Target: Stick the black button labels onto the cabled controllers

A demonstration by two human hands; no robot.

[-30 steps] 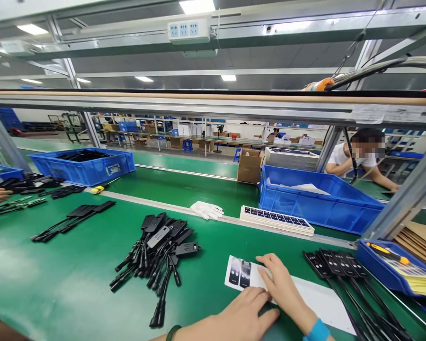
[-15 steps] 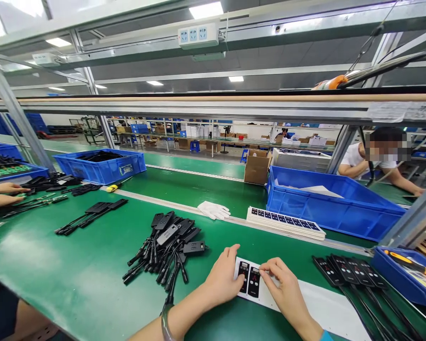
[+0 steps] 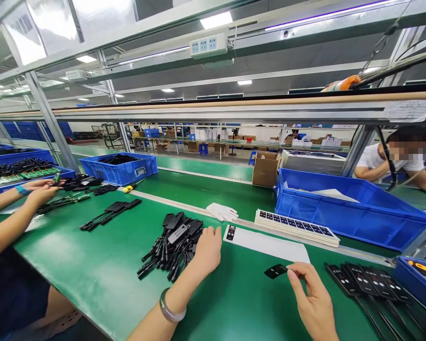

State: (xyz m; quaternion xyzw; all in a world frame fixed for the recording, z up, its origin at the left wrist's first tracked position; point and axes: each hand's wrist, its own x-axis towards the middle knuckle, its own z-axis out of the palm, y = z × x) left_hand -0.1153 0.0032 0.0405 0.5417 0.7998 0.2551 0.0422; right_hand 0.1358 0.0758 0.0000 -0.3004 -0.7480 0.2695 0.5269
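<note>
Between the thumb and index finger of my right hand [image 3: 314, 298] is a black sticker [image 3: 276, 271], held by its right end above the green table. My left hand [image 3: 208, 248] is at the right edge of a pile of black cabled devices [image 3: 177, 237]. Its fingers are bent, and whether they grip anything is hidden. Beyond my hands lies a white backing strip [image 3: 266, 245] with one black sticker [image 3: 230, 232] left at its left end. To the right of my right hand, several black devices with stickers [image 3: 367, 282] lie overlapped, their cables toward me.
A stack of sticker sheets [image 3: 298, 228] and a white glove [image 3: 222, 211] lie along the metal strip. Behind stands a large blue bin [image 3: 344, 213]; another blue bin [image 3: 122, 173] is farther left. A co-worker's hands [image 3: 42, 189] handle parts at the left.
A sticker has come off the strip and is in my right hand. The strip now lies farther away, released. My left hand has moved left to the pile.
</note>
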